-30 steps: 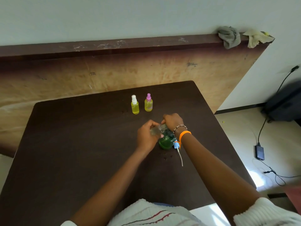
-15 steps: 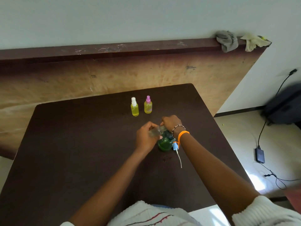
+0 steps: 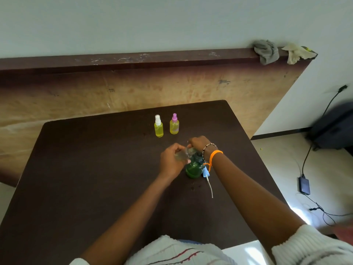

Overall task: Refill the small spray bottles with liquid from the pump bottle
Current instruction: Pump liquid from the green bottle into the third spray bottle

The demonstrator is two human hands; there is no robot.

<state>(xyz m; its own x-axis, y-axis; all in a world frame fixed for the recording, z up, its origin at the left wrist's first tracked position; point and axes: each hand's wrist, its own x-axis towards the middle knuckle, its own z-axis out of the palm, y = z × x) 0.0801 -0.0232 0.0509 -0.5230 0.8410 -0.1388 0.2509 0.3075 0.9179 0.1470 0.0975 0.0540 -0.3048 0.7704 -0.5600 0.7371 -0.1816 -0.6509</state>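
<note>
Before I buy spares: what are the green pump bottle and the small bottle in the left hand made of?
Green pump bottle: likely translucent green plastic, since light glows through it. Small bottle in the left hand: clear and glossy, probably plastic; glass cannot be ruled out.

Count, bench top: small spray bottles, 3 in all. Two stand filled with yellow liquid, one white-capped yellow plastic bottle (image 3: 158, 126) and one pink-capped yellow plastic bottle (image 3: 174, 124); the third is a clear, uncapped plastic bottle (image 3: 183, 154). Green translucent round pump bottle (image 3: 194, 167): 1. Loose pale blue spray cap with white dip tube (image 3: 207, 176): 1. Crumpled rags on the dark ledge: 2, one grey rag (image 3: 266, 52), one beige rag (image 3: 297, 53). Hands: 2.
</note>
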